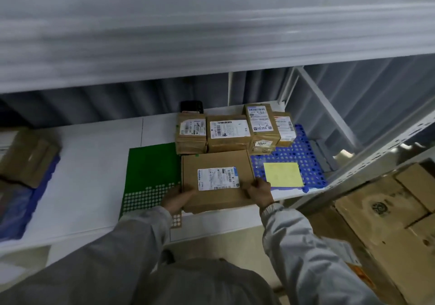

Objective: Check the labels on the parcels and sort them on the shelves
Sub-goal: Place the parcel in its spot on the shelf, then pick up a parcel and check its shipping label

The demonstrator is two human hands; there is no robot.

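A flat brown cardboard parcel with a white label on top lies near the front edge of the white shelf. My left hand grips its front left corner. At the front right corner my right hand holds the parcel. Behind it stand several smaller labelled brown parcels in a row. One of them sits on top of the others at the right.
A green perforated mat lies left of the parcel. A blue perforated mat with a yellow sheet lies right. More parcels sit at the far left. Large cardboard boxes stand lower right. An upper shelf overhangs.
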